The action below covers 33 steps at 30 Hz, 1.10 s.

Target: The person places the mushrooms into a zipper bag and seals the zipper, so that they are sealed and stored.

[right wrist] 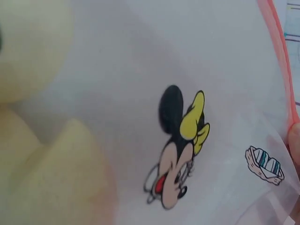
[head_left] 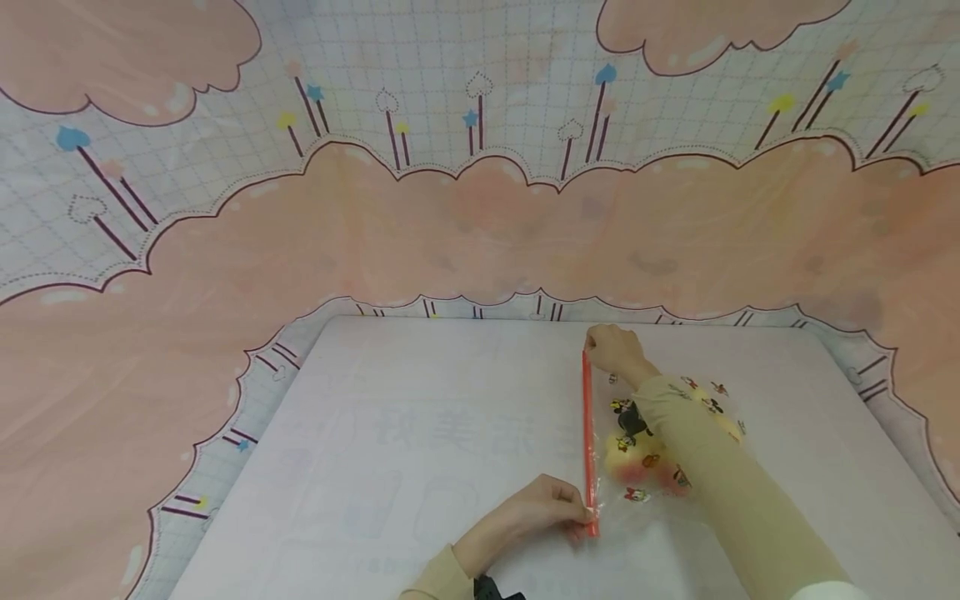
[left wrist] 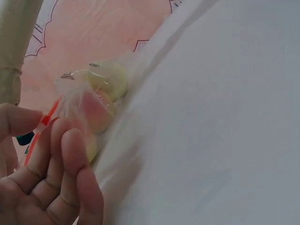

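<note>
A clear zip bag [head_left: 611,500] with cartoon prints lies on the white table, its red zip strip [head_left: 588,433] running along the left edge. Inside are several yellow, pink-blushed, peach-like fruits [head_left: 626,458], also seen as fruits [left wrist: 101,110] in the left wrist view. My left hand [head_left: 543,508] pinches the near end of the strip between thumb and fingers. At the far end, my right hand [head_left: 618,350] grips the strip's corner, its forearm crossing over the bag. Only a fingertip [right wrist: 294,143] of it shows in the right wrist view, by the pink-red strip.
The white tabletop [head_left: 420,400] stretches left of the bag, with faint mirrored lettering. A patterned pink and white cloth [head_left: 480,225] hangs behind and around the table. A black device [head_left: 487,587] sits at the left wrist.
</note>
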Each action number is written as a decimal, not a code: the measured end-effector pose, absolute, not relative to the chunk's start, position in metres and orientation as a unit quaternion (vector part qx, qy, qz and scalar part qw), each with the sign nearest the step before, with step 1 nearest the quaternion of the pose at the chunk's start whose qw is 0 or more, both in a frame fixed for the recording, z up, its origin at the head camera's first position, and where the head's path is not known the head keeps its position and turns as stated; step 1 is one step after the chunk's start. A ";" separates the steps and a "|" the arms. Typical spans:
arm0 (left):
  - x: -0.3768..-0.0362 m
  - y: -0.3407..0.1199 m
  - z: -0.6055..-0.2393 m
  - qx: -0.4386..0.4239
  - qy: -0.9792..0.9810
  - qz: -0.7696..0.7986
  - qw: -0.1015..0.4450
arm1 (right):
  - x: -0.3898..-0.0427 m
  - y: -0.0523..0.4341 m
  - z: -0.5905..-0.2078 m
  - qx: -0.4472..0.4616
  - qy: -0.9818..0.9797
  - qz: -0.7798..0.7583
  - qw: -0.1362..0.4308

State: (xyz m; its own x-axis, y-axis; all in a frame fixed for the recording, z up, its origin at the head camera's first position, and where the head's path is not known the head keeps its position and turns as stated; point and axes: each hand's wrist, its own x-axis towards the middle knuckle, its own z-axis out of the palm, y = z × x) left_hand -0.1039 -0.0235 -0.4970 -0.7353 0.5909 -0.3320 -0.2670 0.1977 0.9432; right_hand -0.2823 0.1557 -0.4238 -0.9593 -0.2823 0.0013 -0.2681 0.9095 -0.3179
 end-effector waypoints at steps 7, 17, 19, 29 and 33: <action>-0.110 -0.034 -0.494 0.162 0.703 0.591 0.360 | -0.280 0.158 -0.420 -0.148 0.969 -0.193 0.048; -0.124 -0.052 -0.488 0.192 0.730 0.560 0.341 | -0.271 0.159 -0.410 -0.153 0.961 -0.217 0.074; -0.128 -0.058 -0.485 0.189 0.745 0.550 0.327 | -0.268 0.160 -0.407 -0.153 0.960 -0.224 0.076; -0.153 -0.094 -0.460 0.182 0.809 0.499 0.250 | -0.253 0.170 -0.399 -0.161 0.952 -0.255 0.052; -0.159 -0.107 -0.447 0.177 0.847 0.468 0.180 | -0.242 0.177 -0.394 -0.153 0.946 -0.283 0.048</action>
